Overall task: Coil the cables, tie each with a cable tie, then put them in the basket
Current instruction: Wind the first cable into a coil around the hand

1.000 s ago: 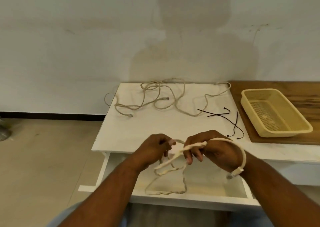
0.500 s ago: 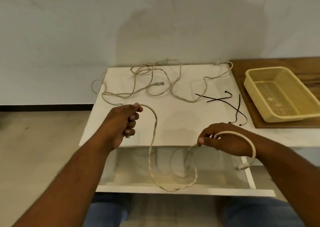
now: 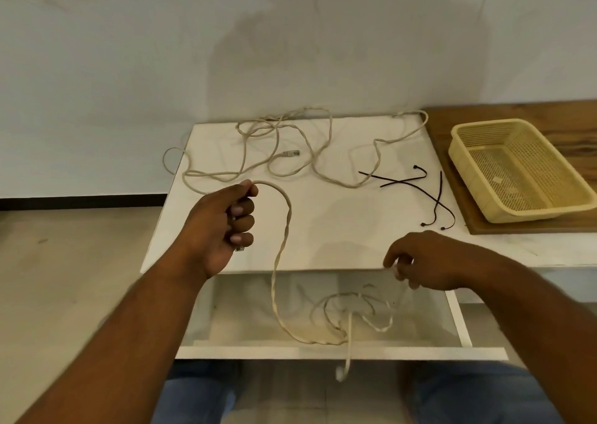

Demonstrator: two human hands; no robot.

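- The left hand is clenched round the beige cable near one end; from the fist the cable arcs right and hangs almost vertically into the open drawer.
- Its slack lies looped in the drawer, below and to the left of the right hand, which is the nearer hand.
- The right fingers are curled at the tabletop edge; blur hides whether they pinch a strand.
- The next loop probably needs that slack lifted toward the left fist.

White table w/ open drawer, wood board rt
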